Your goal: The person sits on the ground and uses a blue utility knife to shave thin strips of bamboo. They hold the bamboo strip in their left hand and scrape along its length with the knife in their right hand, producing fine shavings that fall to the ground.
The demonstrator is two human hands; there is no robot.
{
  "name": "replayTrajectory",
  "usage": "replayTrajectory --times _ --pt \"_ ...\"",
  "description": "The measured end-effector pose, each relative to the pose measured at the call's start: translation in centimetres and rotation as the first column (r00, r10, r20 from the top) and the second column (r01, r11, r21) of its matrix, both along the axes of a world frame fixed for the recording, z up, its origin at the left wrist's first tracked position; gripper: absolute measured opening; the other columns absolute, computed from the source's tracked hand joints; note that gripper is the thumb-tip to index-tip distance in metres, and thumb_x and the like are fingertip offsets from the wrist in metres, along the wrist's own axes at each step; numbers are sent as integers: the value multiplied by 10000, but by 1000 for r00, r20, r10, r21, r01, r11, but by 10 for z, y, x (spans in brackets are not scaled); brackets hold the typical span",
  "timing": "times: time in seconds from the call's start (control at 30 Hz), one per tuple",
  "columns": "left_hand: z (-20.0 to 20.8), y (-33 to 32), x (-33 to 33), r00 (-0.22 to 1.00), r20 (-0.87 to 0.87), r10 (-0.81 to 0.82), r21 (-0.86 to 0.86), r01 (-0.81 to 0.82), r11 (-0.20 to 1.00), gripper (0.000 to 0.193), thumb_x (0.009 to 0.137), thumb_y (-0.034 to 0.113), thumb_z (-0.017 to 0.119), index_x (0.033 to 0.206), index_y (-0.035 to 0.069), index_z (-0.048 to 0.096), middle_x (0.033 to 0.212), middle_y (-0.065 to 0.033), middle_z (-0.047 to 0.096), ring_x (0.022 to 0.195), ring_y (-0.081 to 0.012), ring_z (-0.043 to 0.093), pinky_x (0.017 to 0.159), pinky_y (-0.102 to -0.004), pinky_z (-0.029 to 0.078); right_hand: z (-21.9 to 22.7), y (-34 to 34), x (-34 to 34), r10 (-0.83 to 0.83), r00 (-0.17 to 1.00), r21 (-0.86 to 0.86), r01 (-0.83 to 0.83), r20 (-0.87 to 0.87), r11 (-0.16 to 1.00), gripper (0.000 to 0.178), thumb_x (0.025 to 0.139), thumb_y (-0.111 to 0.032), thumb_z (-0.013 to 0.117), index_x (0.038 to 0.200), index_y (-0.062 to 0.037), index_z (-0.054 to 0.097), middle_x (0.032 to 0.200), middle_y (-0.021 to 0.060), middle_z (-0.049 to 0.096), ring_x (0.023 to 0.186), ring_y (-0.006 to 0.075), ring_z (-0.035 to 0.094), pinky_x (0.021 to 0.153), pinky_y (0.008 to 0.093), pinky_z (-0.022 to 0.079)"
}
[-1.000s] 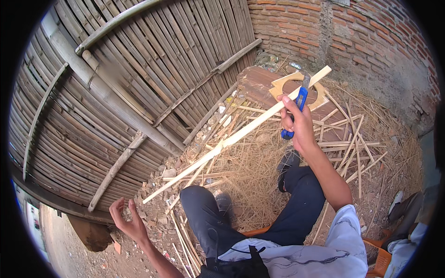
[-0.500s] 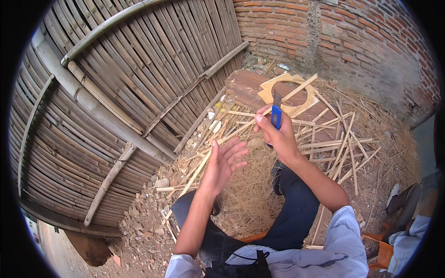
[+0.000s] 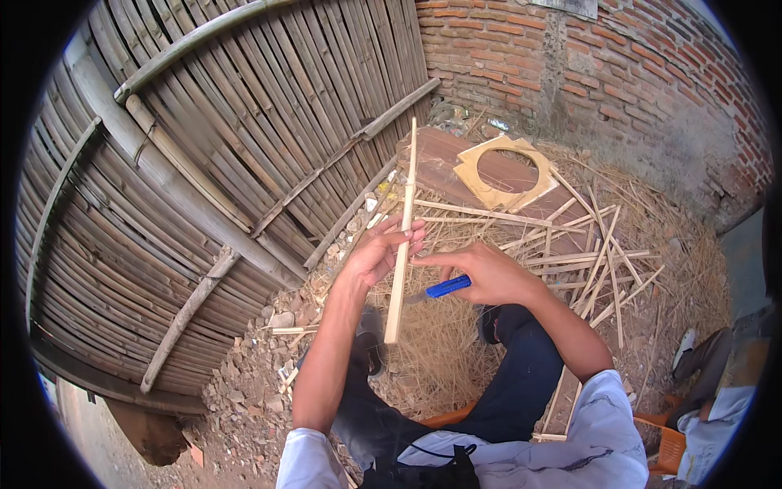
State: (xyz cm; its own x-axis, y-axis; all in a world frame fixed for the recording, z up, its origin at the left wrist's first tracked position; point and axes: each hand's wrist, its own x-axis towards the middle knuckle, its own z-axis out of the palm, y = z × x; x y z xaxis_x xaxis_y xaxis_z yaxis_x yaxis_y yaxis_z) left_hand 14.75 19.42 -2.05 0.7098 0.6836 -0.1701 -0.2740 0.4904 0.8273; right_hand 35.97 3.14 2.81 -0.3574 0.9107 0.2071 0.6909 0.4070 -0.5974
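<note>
A long pale bamboo strip (image 3: 397, 293) stands nearly upright in view, with my left hand (image 3: 376, 253) closed around its middle. In my right hand (image 3: 493, 275) is a blue utility knife (image 3: 449, 286), its blade pointing left toward the strip's lower part. Whether the blade touches the strip I cannot tell. The right index finger reaches to the strip near the left hand. Beneath both hands lies a heap of thin bamboo shavings (image 3: 440, 350), between my legs.
Several cut strips (image 3: 603, 253) lie crossed at the right. Behind them a square board with a round hole (image 3: 533, 194) rests on a brown plank (image 3: 436, 163). A bamboo wall (image 3: 220, 122) stands left, a brick wall (image 3: 489, 49) behind. Another person's leg (image 3: 702, 354) shows at right.
My left hand has gone from open to closed around the strip. The strip has swung to nearly upright. My right hand has come down, the knife now pointing left instead of up.
</note>
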Motion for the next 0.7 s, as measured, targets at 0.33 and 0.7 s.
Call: replayTrajectory --times 0.33,0.7 --pt "38 -36 -43 967 -166 191 507 -82 858 508 1058 -39 592 1554 21 502 1335 -114 720 939 -162 712 802 -303 569 8 7 32 -294 838 -48 307 -460 950 318 1015 -305 794 1243 -84 786 937 40 777 828 163 721 758 363 549" --pt "41 -80 -48 993 -118 -32 433 80 898 426 1035 -8 608 1460 -1 584 1158 -126 725 839 -176 684 760 -304 532 58 40 7 -200 561 -54 267 -803 962 457 1080 -364 713 1388 -27 703 925 -20 712 677 9 514 609 211 383"
